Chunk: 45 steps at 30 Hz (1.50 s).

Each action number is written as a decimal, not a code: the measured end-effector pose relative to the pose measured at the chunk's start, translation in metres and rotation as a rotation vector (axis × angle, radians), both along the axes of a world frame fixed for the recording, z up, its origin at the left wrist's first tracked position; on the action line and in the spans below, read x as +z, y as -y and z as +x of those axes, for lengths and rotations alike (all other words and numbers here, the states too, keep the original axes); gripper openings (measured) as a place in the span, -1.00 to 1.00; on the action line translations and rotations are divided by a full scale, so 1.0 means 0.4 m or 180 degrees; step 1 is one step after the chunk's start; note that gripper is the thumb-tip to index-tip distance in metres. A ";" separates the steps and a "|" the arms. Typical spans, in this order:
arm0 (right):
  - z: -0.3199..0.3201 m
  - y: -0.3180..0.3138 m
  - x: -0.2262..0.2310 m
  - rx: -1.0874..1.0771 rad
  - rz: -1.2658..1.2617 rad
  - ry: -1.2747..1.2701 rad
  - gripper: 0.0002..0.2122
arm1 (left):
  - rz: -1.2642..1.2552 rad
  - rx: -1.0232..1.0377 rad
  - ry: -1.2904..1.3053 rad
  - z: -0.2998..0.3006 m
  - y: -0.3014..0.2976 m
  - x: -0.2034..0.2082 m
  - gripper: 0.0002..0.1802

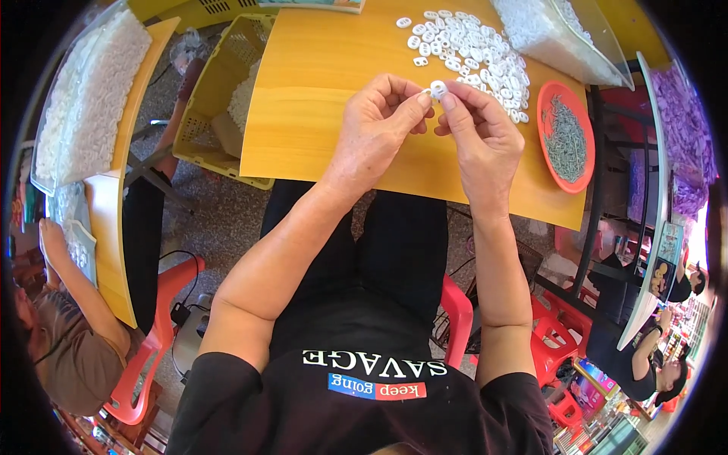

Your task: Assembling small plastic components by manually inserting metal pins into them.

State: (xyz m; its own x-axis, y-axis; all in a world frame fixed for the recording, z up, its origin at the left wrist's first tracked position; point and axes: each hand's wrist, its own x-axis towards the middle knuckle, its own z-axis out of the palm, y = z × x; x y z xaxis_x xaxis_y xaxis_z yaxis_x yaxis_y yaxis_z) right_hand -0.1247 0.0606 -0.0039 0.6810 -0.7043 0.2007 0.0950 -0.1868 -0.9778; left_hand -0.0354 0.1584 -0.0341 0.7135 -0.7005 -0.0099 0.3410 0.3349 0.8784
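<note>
Above the table's near half, my two hands meet, fingertips almost touching. A small white oval plastic piece with holes [438, 89] is pinched between the thumb and fingers of my right hand [485, 125]. My left hand [383, 121] is closed in a pinch at the left side of that piece, where a tiny white bit shows at its fingertips; whether it is a separate part I cannot tell. Just beyond my hands lies a loose pile of similar white oval pieces [474, 57]. To the right of my right hand sits an orange-red oval tray [545, 114] full of small grey metal pins or screws.
The yellow wooden table [303, 83] has a clear bin of white parts [546, 38] at its far right. A yellow crate [208, 106] stands left of it. Another bin of white parts [91, 98] is on the left table, where a co-worker sits. More people are at right.
</note>
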 end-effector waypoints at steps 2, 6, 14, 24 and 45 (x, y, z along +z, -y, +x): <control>0.002 -0.001 -0.002 0.0015 -0.0058 -0.0080 -0.83 | -0.0053 0.0022 -0.0030 0.003 0.000 -0.006 -0.83; 0.001 0.008 -0.005 0.0066 -0.0280 -0.0083 -0.86 | -0.0017 -0.0015 -0.0038 0.003 -0.002 -0.002 -0.83; 0.013 0.003 -0.030 -0.0034 -0.0499 0.0081 -0.88 | -0.0034 0.0026 -0.0139 0.004 -0.003 -0.001 -0.83; 0.033 0.000 -0.050 -0.0050 -0.0732 0.0264 -0.89 | -0.0138 -0.0021 -0.0403 0.011 -0.003 -0.006 -0.89; -0.027 -0.063 0.058 0.0960 0.2255 0.1061 -0.49 | -0.0962 -0.0287 0.0618 -0.038 -0.022 0.036 -0.67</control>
